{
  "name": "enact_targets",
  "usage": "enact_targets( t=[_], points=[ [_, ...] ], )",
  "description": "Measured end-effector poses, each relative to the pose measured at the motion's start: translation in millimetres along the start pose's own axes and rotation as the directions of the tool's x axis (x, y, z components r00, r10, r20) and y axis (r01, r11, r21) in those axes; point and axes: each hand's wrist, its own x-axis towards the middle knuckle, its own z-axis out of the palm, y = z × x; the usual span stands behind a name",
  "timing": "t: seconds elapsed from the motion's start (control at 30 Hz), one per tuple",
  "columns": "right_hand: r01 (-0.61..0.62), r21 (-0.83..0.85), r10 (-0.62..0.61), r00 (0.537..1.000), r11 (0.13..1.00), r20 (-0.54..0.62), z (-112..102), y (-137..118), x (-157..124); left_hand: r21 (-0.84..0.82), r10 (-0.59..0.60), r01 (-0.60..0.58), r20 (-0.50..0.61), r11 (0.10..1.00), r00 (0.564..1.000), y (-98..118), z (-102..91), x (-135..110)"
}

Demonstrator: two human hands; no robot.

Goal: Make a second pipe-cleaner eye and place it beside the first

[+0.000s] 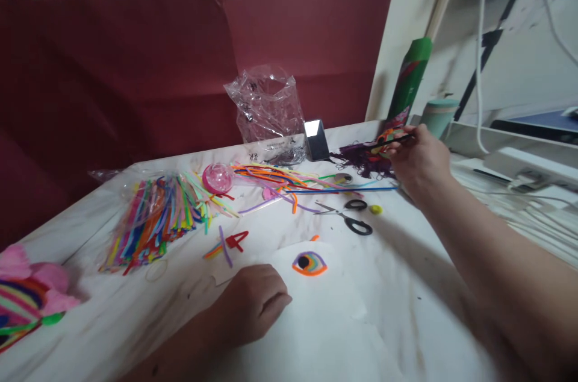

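My left hand rests in a loose fist on a sheet of white paper, with nothing visible in its fingers. Just beyond it lies an eye shape of orange, purple, yellow and blue strips round a black pupil. My right hand reaches far right, its fingers closed on a thin black stick whose exact kind I cannot make out. Under that stick is a heap of dark purple stringy material. Black-handled scissors lie open on the table, beside a small yellow-green round piece.
A clear bag of colourful pipe cleaners lies left, with loose pipe cleaners behind the paper. Near them are a pink round container, a crumpled plastic bag and a dark upright device. A green cylinder stands back right.
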Motion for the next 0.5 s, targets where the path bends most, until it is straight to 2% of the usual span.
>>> enact_targets(
  t=[0.07,0.13,0.27,0.33,0.4,0.43,0.5],
  points=[
    [-0.059,-0.086,0.062,0.997,0.995,0.037,-1,6,0,0.005,0.002,-0.002,-0.006,1.000,1.000,0,0.3,0],
    [-0.151,-0.208,0.175,0.979,0.966,0.101,0,17,-5,0.005,-0.004,0.004,-0.011,1.000,1.000,-1,1.0,0],
    [-0.266,-0.495,0.419,0.880,0.827,0.226,2,43,-27,-0.001,-0.012,0.012,-0.010,1.000,1.000,-3,2.4,0],
    [-0.255,-0.635,0.511,0.820,0.729,0.259,3,54,-39,0.000,-0.006,0.006,-0.014,1.000,1.000,-3,2.6,0],
    [-0.194,-0.761,0.563,0.785,0.620,0.258,1,62,-46,0.004,-0.002,0.002,-0.013,1.000,1.000,-3,2.3,0],
    [-0.146,-0.813,0.562,0.789,0.563,0.248,0,65,-48,0.007,-0.003,0.003,-0.011,1.000,1.000,-3,1.9,0],
    [-0.033,-0.893,0.508,0.831,0.449,0.225,-2,70,-48,0.012,-0.004,0.004,-0.010,1.000,1.000,-2,0.7,1]
  ],
)
